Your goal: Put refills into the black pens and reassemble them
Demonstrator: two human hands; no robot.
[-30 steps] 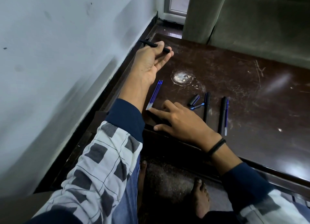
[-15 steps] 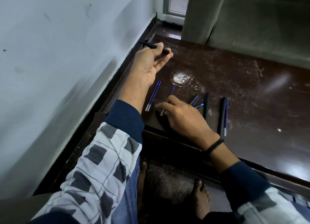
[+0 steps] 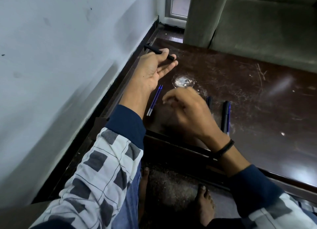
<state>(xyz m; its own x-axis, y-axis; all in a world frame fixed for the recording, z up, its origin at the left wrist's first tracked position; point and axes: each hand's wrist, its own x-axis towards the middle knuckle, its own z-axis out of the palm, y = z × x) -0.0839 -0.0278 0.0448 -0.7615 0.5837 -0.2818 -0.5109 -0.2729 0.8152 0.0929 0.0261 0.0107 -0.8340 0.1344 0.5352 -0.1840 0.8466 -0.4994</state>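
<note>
Two refills: blue, thin, side by side on the table, just beside the left forearm.
Left hand: palm up by the wall-side edge, thumb pinching a black pen barrel across nearly straight fingers.
Right hand: blurred over the table, fingers curled; cannot tell whether it holds anything.
Handling: refills look light, slim, probably bendy and quick to roll; a fingertip pinch near mid-length should suit. Barrel looks stiff and smooth.
Other parts: second black barrel with a third blue refill close alongside, right of the right hand; short dark piece half hidden behind the knuckles.
Surroundings: scratched dark table, white scuff, grey-green sofa behind.
In the way: right hand covers the ground between loose refills and spare parts.
</note>
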